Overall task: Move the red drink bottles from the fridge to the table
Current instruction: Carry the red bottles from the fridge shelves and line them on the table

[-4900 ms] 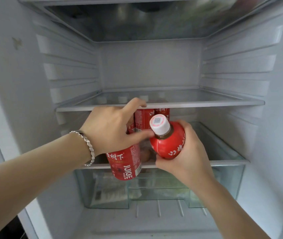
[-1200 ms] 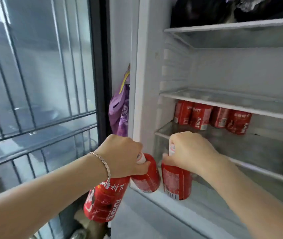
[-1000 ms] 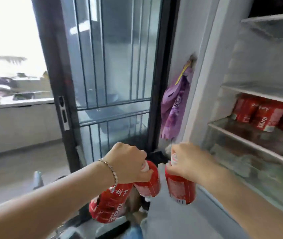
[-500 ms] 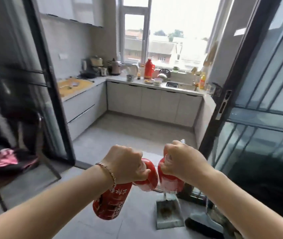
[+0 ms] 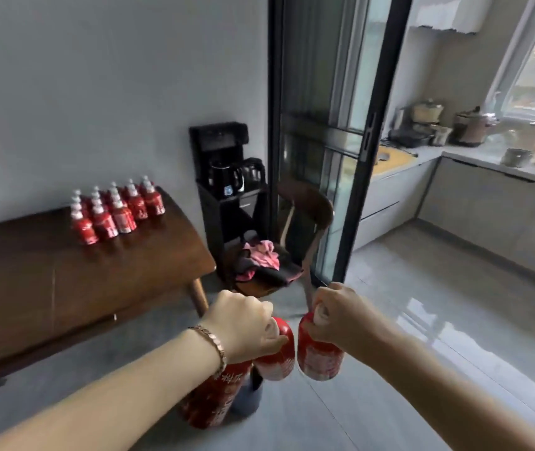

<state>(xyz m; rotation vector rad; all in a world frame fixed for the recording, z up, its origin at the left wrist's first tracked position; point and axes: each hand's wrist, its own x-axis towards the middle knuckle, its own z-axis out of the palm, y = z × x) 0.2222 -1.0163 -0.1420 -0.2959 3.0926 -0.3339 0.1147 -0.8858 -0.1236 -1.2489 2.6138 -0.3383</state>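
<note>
red bottles [image 5: 276, 358] in left grip [image 5: 243, 324], right grip [image 5: 338, 317]

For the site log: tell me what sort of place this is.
Likely a home, a dining area beside a kitchen: a wooden table bearing red bottles, a black stand with kettles, and, past a glass sliding door, a counter with pots.

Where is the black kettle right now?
In the head view, left of centre, the kettle sits on a black stand between the table and the chair.
</note>
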